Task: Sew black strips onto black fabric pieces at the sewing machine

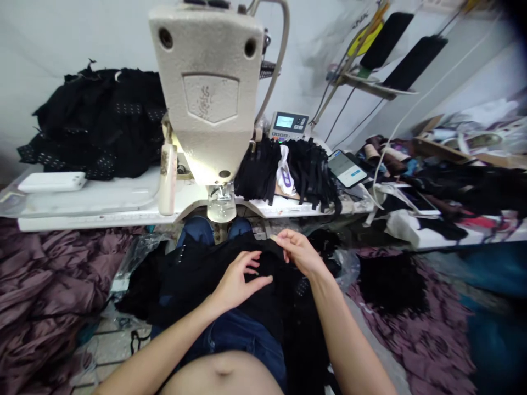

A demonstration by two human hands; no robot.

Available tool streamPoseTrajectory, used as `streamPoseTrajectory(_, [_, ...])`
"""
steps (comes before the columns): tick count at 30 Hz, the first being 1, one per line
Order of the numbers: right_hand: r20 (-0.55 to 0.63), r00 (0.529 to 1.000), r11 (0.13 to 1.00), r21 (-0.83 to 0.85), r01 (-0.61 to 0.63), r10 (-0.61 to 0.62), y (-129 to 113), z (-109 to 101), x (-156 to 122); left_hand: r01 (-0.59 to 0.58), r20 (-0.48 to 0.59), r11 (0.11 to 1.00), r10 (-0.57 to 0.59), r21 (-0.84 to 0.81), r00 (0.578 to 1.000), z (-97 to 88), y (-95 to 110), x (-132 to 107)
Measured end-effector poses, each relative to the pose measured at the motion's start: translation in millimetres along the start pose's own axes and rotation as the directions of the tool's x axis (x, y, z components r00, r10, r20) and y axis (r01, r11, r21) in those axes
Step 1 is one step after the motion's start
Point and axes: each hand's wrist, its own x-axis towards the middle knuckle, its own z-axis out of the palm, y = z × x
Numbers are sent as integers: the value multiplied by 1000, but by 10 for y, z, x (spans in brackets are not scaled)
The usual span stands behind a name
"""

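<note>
Black cloth (230,263) is spread over the lap, with small shiny studs showing near its left side. My left hand (241,280) is over the middle of it, fingers slightly curled and thumb apart, with nothing visible in its grasp. To the right, my right hand (298,252) is closed, thumb and forefinger pinched at the upper edge of the black cloth. How much cloth is in that pinch is hard to see. Just beyond both hands stands a sewing machine (209,104), its lit needle area over the table edge.
Black studded fabric (107,120) is heaped left of the machine, beside a white power bank (52,181). Black strips (313,170), a phone (347,169) and a control panel (288,125) are on the right. Mauve fabric (49,274) lies low at both sides.
</note>
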Motion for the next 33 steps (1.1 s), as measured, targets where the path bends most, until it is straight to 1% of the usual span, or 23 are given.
streamPoseTrajectory(3, [94, 995, 997, 77, 8, -15, -160, 278, -165, 66, -13, 988, -68, -141, 998, 70, 259, 93])
streamPoseTrajectory(5, [81, 996, 996, 81, 30, -36, -259, 337, -276, 95, -8, 974, -98, -205, 995, 112, 444, 152])
streamPoseTrajectory(7, [34, 997, 995, 80, 64, -67, -351, 259, -360, 75, -23, 963, -84, -259, 996, 151, 607, 202])
streamPoseTrajectory(9, [8, 995, 991, 92, 98, -99, -446, 82, -409, 47, 14, 951, -45, -304, 999, 170, 745, 244])
streamPoseTrajectory(11, [6, 991, 986, 101, 135, -137, -547, -101, -423, 52, 113, 937, -13, -344, 993, 150, 858, 279])
streamPoseTrajectory(13, [-16, 985, 983, 63, 175, -174, -634, -184, -406, 93, 239, 913, 5, -396, 971, 81, 927, 291])
streamPoseTrajectory(14, [-25, 980, 980, 27, 197, -196, -662, -168, -387, 120, 296, 895, 14, -429, 955, 27, 934, 281])
streamPoseTrajectory(16, [0, 971, 969, -53, 240, -241, -670, -26, -333, 182, 378, 857, 16, -481, 926, -124, 877, 220])
streamPoseTrajectory(18, [100, 966, 963, -101, 249, -239, -614, 208, -265, 254, 406, 842, -46, -477, 913, -332, 730, 111])
streamPoseTrajectory(20, [195, 969, 973, -138, 183, -154, -522, 451, -199, 344, 404, 852, -175, -395, 898, -588, 546, -14])
streamPoseTrajectory(21, [234, 966, 975, -160, 153, -113, -479, 555, -173, 384, 411, 860, -232, -337, 881, -726, 466, -69])
streamPoseTrajectory(22, [270, 959, 974, -183, 135, -83, -444, 642, -153, 397, 421, 880, -267, -259, 867, -864, 408, -116])
streamPoseTrajectory(24, [344, 937, 962, -230, 144, -58, -418, 766, -129, 346, 431, 935, -281, -81, 858, -1114, 372, -174])
streamPoseTrajectory(26, [391, 918, 950, -258, 175, -63, -455, 841, -117, 238, 420, 971, -226, 24, 879, -1303, 438, -187])
streamPoseTrajectory(28, [408, 910, 943, -269, 195, -71, -543, 893, -104, 145, 375, 987, -158, 64, 914, -1419, 551, -171])
streamPoseTrajectory(29, [402, 911, 943, -264, 205, -85, -600, 919, -95, 117, 337, 990, -137, 77, 932, -1455, 607, -158])
streamPoseTrajectory(31, [381, 914, 938, -246, 243, -137, -728, 975, -69, 104, 261, 989, -127, 101, 957, -1501, 695, -128])
streamPoseTrajectory(33, [351, 904, 907, -249, 341, -244, -858, 1034, -29, 104, 175, 989, -121, 102, 977, -1539, 741, -90])
